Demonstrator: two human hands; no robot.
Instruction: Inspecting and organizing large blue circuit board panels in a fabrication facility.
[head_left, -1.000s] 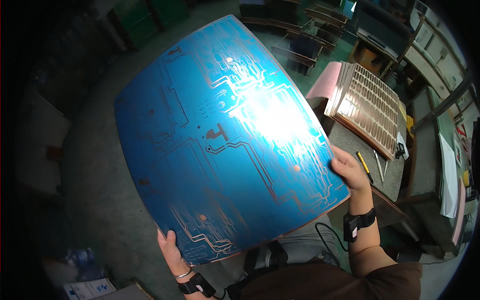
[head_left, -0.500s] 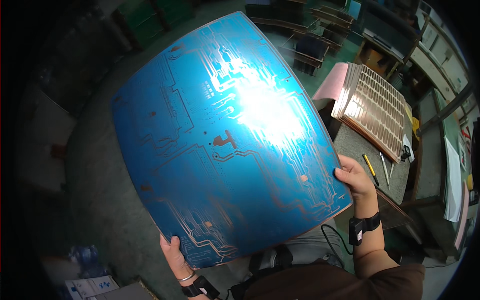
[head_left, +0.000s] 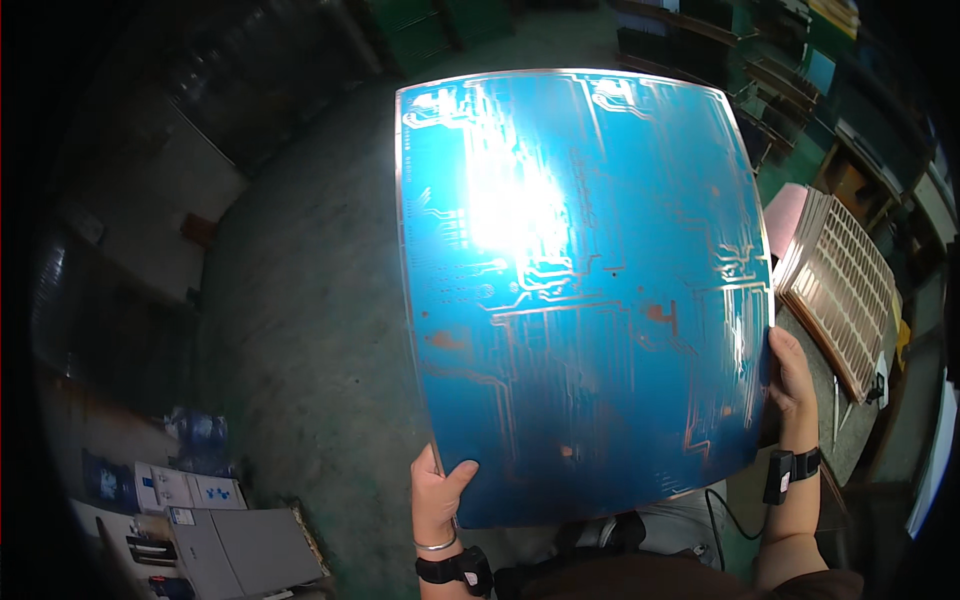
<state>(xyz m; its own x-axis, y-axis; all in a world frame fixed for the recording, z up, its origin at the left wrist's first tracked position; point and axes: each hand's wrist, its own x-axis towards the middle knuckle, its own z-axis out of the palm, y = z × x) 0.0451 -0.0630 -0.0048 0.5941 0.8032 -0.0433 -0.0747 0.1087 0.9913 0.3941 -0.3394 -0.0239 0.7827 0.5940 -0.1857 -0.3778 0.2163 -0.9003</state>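
**Blue board (head_left: 610, 400) held up by its edges**

My left hand (head_left: 438, 495) is closed on the board near its lower left corner, thumb over the face; my right hand (head_left: 791, 372) grips the right edge, below the middle. The fingers behind are mostly hidden, so I cannot tell how far they reach. The board is in the air before me, above my legs.

It is a broad, thin rectangle. I judge it fairly stiff and not heavy, though awkward for its breadth; the bowed edges may be only the lens. The glossy blue face looks smooth and probably slippery, and its fine coppery lines look easy to scratch, so the rims are the place to take hold, on opposite sides, thumbs near the margin. Glare whitens its upper left part.

Beyond it on the right, a counter (head_left: 857, 432) with a rough grey top carries a stack (head_left: 850, 280) of thin, coppery panels, the top one patterned with rows of rounded oblongs. A pink sheet (head_left: 787, 215) lies against its left side. Farther left spreads a dull, dark floor (head_left: 300, 340).
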